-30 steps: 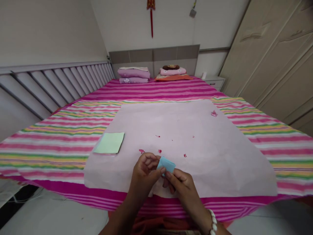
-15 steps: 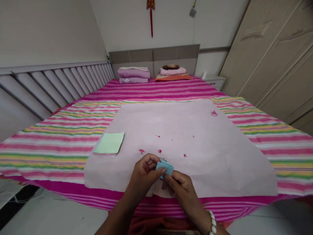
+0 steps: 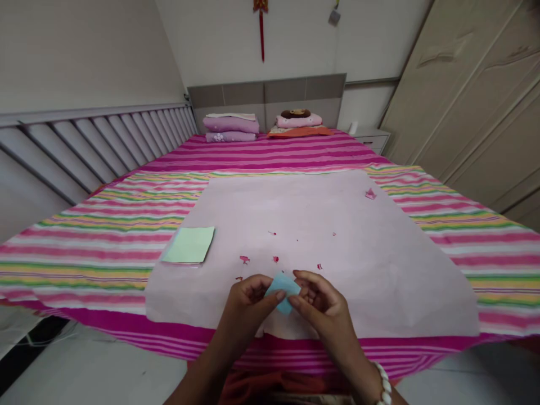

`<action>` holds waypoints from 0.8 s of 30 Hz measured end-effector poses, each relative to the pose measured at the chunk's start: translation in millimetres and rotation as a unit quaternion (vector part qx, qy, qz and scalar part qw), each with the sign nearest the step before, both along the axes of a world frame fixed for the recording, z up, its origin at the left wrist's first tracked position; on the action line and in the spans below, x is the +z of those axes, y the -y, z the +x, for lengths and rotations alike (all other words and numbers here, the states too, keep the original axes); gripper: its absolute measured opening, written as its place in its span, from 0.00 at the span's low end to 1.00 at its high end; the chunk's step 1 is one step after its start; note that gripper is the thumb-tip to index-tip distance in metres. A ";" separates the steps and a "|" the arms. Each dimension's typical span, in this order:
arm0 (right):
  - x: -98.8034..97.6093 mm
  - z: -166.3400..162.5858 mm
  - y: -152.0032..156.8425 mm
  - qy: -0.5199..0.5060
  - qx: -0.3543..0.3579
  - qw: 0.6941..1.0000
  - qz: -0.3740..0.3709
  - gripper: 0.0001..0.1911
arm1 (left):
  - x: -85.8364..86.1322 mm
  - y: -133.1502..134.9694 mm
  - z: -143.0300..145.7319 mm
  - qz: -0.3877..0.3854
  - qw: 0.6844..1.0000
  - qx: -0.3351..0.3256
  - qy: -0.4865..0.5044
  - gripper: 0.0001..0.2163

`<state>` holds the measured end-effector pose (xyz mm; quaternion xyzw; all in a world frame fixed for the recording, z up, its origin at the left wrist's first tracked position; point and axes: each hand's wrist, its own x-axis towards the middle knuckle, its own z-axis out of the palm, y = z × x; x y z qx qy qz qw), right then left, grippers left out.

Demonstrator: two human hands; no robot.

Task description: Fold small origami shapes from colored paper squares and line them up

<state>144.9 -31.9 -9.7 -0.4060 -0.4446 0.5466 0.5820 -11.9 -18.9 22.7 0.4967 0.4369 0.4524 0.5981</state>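
Blue paper [image 3: 282,288] | left hand [image 3: 248,298] fingers pinch it | right hand [image 3: 325,306] fingers regrasped it higher

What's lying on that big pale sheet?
Pink paper scraps and a green paper. The left hand and right hand, pinching a blue folded paper, hide part of the sheet.

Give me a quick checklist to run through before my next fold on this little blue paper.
1. The small folded light-blue paper is pinched by both hands: ok.
2. The left hand has thumb and fingertips on its left edge: ok.
3. The right hand has fingers on its right edge: ok.
4. Edges lined up: cannot tell, fingers cover them.
5. The pink paper scraps on the pale pink sheet are not touching the paper: ok.
6. The light-green paper square lies flat, off to the left: ok.
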 end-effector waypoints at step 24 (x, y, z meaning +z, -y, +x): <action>13.0 11.1 -4.2 -0.096 0.115 0.988 -0.049 0.04 | 2.9 5.7 -4.6 0.063 0.997 -0.044 -0.021 0.05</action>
